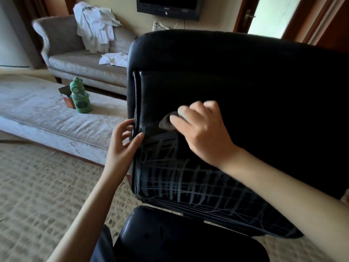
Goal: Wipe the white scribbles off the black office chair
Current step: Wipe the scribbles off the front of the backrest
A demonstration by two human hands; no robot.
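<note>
Black office chair (245, 82), padded backrest in smooth, faintly shiny leather-look upholstery with a raised seam down its left side, fills the centre and right of the view. Its glossy seat (179, 237) sits at the near edge. White scribbles (179, 182), chalky crossing strokes in a rough lattice, cover the near, lower part of the backrest from the left edge across to under the right forearm. The upper part of the panel reads clean black. Right hand (204, 129) lies on the backrest just above the top of the marks, its grip closed over a small, soft, bunched grey-brown cloth (167, 122) that sticks out to the left from under the fingers and touches the upholstery. Left hand (122, 140) holds the chair's left edge, thumb on the face and fingers curled round the rim, steadying it. Key relation: the marked patch lies directly nearward and below the cloth, its band running left to right, and the cloth hand is the nearer one to it. Judged early in the job, since most of the strokes show unwiped; a downward, toward-the-body sweep would meet them. Beyond: grey fabric sofa (85, 67) with white crumpled clothes (94, 25), and a green frog-shaped bottle (80, 99).
</note>
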